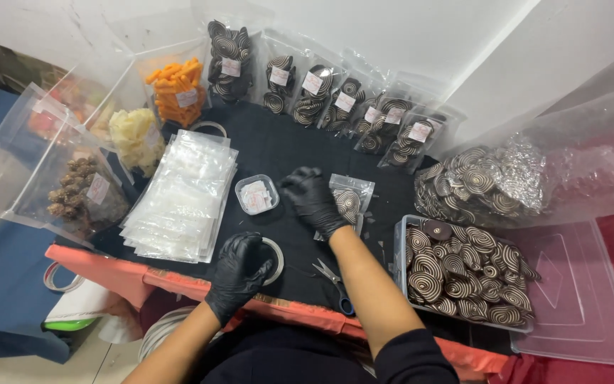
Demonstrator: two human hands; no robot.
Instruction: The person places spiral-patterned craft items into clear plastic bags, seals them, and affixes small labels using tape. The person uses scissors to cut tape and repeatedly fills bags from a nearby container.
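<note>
the right hand [312, 198], in a black glove, reaches forward over the dark surface [278, 146] and its fingers rest on a small clear pouch [350, 201] holding spiral-patterned brown and cream discs; the fingers are curled on the pouch's left edge, pinching or pressing it, though the exact grip is hard to tell. the pouch lies just to the right of that hand, its long axis running away from the person, mouth toward the far side. the left hand [241, 267], also gloved, is nearer the body, fingers clenched around a tape roll [274, 257] at the surface's near edge. scissors [335, 281] lie between the arms, a small tub of labels [256, 194] just left of the right hand, and a tray of loose discs [463, 274] to the right
</note>
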